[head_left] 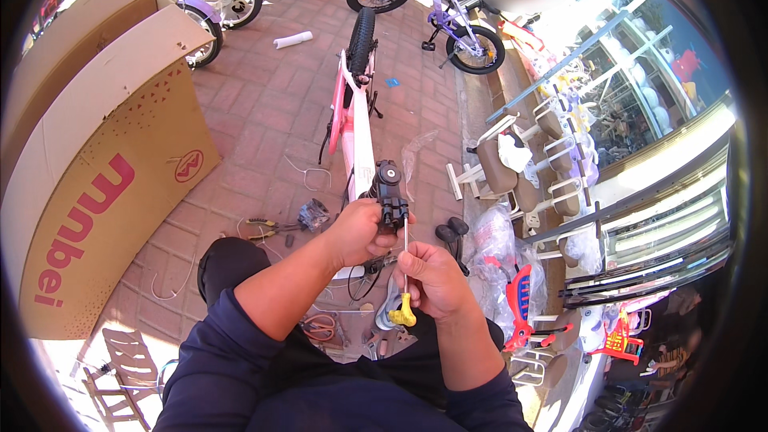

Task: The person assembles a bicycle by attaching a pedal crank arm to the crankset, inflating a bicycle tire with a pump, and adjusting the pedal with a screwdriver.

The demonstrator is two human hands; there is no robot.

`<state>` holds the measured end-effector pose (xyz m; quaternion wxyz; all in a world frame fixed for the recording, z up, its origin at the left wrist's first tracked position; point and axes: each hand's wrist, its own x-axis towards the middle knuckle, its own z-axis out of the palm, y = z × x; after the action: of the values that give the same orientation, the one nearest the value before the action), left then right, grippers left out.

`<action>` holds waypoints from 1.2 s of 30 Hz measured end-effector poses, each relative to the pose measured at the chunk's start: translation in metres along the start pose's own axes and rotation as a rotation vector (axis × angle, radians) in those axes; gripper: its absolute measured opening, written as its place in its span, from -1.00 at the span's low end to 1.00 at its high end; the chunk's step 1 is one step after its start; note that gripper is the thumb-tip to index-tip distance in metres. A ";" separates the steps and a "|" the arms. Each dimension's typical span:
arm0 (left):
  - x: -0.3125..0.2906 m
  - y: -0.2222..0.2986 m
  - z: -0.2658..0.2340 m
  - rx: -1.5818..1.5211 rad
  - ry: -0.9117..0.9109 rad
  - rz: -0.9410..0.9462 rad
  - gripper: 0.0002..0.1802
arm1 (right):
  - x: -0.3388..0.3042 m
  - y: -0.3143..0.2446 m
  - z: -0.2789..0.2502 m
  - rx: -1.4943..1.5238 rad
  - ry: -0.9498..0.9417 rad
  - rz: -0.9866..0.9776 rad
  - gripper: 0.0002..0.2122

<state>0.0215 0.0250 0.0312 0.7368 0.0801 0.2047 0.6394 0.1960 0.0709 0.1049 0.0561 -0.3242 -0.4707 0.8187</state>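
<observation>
A pink-and-white bicycle (360,140) stands in front of me, its black stem (389,178) nearest my hands. Curled around the lower left side of that stem, my left hand (358,232) is closed; some of its fingertips are hidden. My right hand (434,276) pinches the metal shaft of a hex key with a yellow T-shaped handle (402,311). The shaft runs up to the stem's clamp, and the yellow handle hangs below my fingers. Whether its tip sits in a bolt is too small to tell.
A large open cardboard box (132,184) stands at the left. Pliers (272,228), an orange coiled cord (322,328) and other tools lie on the brick paving. Plastic wrapping (492,240) and a red toy-like frame (520,304) are at right. A purple-and-white bicycle (444,8) is farther off.
</observation>
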 end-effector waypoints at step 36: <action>-0.002 0.003 0.006 0.022 0.013 0.012 -0.72 | -0.001 -0.009 -0.011 0.011 -0.076 0.070 -0.79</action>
<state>0.0214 0.0240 0.0385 0.7308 0.0854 0.2162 0.6418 0.2014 0.0834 0.1088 0.0115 -0.3088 -0.4564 0.8344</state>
